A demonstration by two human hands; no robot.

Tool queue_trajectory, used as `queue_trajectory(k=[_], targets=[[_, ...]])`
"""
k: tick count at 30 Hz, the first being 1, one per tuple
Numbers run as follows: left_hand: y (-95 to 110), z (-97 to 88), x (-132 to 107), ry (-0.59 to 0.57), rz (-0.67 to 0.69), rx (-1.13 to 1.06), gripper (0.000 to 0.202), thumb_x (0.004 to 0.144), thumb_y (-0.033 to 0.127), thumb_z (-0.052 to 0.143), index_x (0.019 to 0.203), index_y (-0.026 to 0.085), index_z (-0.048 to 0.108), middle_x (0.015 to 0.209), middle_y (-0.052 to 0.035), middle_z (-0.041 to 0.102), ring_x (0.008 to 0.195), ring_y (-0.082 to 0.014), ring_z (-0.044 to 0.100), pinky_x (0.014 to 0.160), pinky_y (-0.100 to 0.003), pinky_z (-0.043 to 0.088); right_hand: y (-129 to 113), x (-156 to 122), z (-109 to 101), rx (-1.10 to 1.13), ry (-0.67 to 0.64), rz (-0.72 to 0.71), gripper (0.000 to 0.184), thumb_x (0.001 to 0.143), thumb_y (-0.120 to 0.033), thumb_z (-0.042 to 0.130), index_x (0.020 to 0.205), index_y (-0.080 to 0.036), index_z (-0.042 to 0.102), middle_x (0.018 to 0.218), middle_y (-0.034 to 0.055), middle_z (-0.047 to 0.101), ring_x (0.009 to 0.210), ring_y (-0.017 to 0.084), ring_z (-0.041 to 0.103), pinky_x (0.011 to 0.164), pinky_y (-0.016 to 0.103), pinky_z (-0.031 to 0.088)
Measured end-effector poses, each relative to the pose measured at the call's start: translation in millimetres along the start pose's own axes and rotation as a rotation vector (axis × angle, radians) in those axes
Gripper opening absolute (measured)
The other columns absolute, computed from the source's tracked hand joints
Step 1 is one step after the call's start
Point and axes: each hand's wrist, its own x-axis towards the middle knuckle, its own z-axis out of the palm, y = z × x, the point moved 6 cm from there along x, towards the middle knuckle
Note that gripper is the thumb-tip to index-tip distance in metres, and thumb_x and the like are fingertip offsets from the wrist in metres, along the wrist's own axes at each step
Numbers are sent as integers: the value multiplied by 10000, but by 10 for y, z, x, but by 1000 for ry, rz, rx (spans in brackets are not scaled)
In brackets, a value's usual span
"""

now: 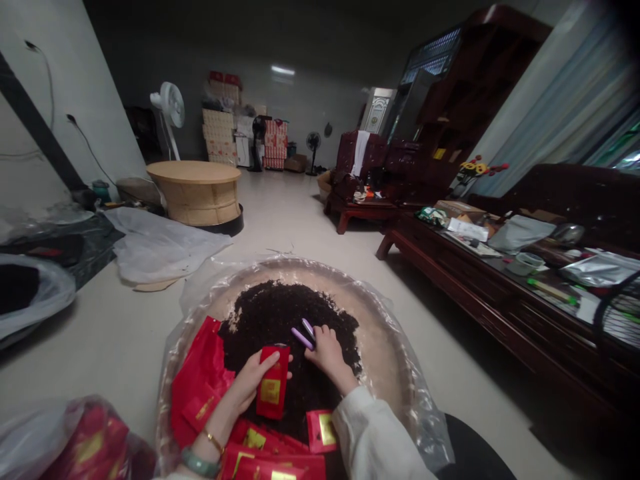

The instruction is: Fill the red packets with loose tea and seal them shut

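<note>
I observe the left hand (253, 379), fingers closed around a red packet (273, 395) over dark loose leaves (280, 303) in a round tray (387, 347); the right hand (327, 352), fingers closed, grips purple tongs (302, 339).

Dim light, edges apparently blurred.

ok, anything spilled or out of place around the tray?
A translucent plastic sheet lies crumpled on the floor by the round table, as if dropped. Thin dark strands lie just beyond the plastic-lined tray, apart from the dark leaf heap; can't tell if they're spilled.
</note>
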Motion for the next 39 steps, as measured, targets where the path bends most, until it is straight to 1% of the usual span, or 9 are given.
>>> queue_trajectory(k=[5, 10, 14, 16, 20, 28, 33, 36, 39], targets=[[112, -4, -58, 49, 64, 58, 396, 569, 421, 787, 798, 139, 628, 726, -51, 723, 650, -192, 681, 648, -293, 521, 70, 42, -143, 396, 32, -90, 456, 673, -204, 638, 1116, -110, 574, 1015, 103, 588, 894, 223, 575, 817, 351, 460], [76, -71, 6, 158, 151, 155, 405, 526, 411, 791, 767, 158, 586, 658, 16, 677, 616, -154, 637, 614, -256, 482, -45, -51, -365, 677, -177, -214, 497, 685, -276, 668, 1160, -159, 574, 1093, 67, 629, 978, 233, 581, 884, 366, 432], [-53, -30, 87, 119, 169, 191, 425, 562, 471, 750, 752, 187, 497, 608, 40, 639, 566, -155, 618, 564, -258, 460, -201, -198, -265, 808, -295, -150, 476, 702, -277, 628, 1160, -183, 537, 940, 18, 641, 707, 154, 584, 619, 272, 466], [-35, -9, 77, 147, 233, 266, 382, 601, 461, 724, 746, 186, 502, 624, 39, 628, 609, -160, 623, 589, -261, 465, -275, -248, -163, 847, -252, -124, 455, 664, -244, 634, 1103, -180, 532, 861, -6, 622, 642, 128, 545, 562, 238, 433], [38, -9, 25, 231, 320, 349, 353, 612, 452, 714, 743, 172, 542, 656, 28, 620, 669, -171, 627, 632, -267, 475, -383, -286, -49, 875, -116, -127, 396, 557, -171, 669, 932, -172, 543, 798, -27, 591, 689, 130, 520, 628, 239, 420], [-127, 124, -14, -68, 65, 122, 512, 508, 360, 829, 913, 119, 629, 786, -63, 718, 683, -200, 676, 677, -308, 509, -366, -300, -35, 1191, -334, 48, 364, 551, -181, 621, 890, -189, 487, 678, -66, 503, 494, 90, 461, 454, 213, 395], [-115, 141, -52, -23, 1, 100, 502, 486, 376, 839, 869, 115, 648, 734, -62, 718, 637, -211, 686, 625, -304, 516, -231, -252, -150, 962, -292, -62, 442, 606, -262, 721, 1006, -170, 558, 739, -38, 562, 523, 92, 495, 451, 198, 403], [-108, 137, -56, -18, -12, 92, 473, 497, 394, 831, 841, 119, 659, 779, -75, 726, 649, -215, 692, 626, -303, 519, -215, -236, -287, 788, -379, -190, 587, 629, -365, 758, 1156, -186, 572, 802, -11, 608, 539, 98, 514, 465, 200, 419], [-127, 134, -50, -29, -17, 90, 456, 502, 399, 829, 819, 116, 661, 746, -70, 723, 636, -214, 692, 615, -298, 516, -256, -253, -423, 654, -496, -278, 551, 682, -419, 718, 1172, -199, 596, 775, -8, 614, 508, 88, 500, 442, 187, 408]])
